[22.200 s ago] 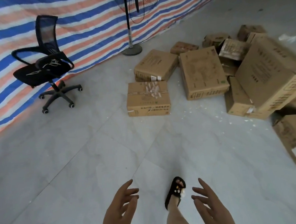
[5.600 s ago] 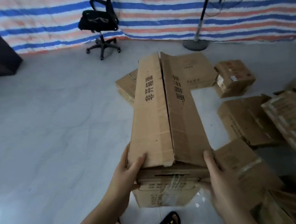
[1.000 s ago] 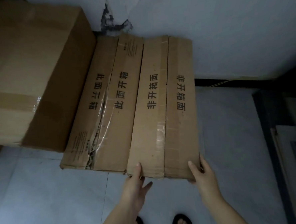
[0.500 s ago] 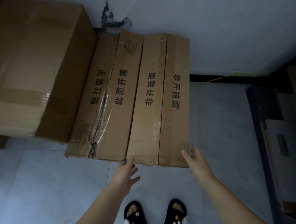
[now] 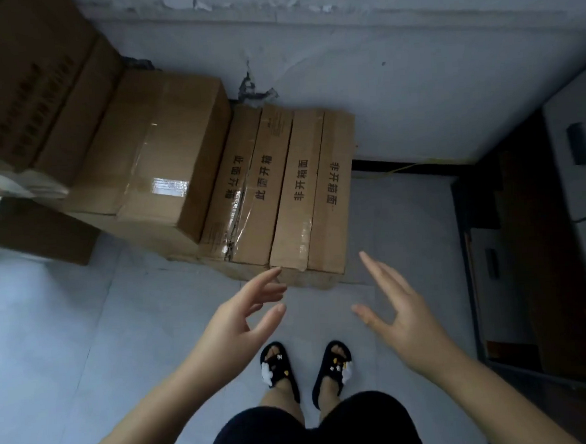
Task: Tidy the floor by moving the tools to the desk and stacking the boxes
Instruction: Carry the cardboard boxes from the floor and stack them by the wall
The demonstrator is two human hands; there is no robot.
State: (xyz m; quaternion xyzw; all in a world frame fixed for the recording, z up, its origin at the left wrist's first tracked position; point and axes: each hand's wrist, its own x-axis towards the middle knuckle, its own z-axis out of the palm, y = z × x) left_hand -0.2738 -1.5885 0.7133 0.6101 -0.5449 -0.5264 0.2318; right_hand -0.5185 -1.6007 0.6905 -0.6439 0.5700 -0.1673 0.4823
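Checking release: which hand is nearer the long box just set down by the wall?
Left. The left hand has fingertips at the long box's near end; the right hand hangs open off its right corner.

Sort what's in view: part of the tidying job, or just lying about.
Job: narrow box by the wall, its twin beside it, taped box, box stack, left hand, right hand.

Lying about: cabinet, sandals.

dim, bluish indoor light; a patch of glare sits on the taped box [image 5: 171, 187]. the right side sinks into deep shadow. wide-angle bending curves the wall [image 5: 413, 77] edges, and corners look soft.
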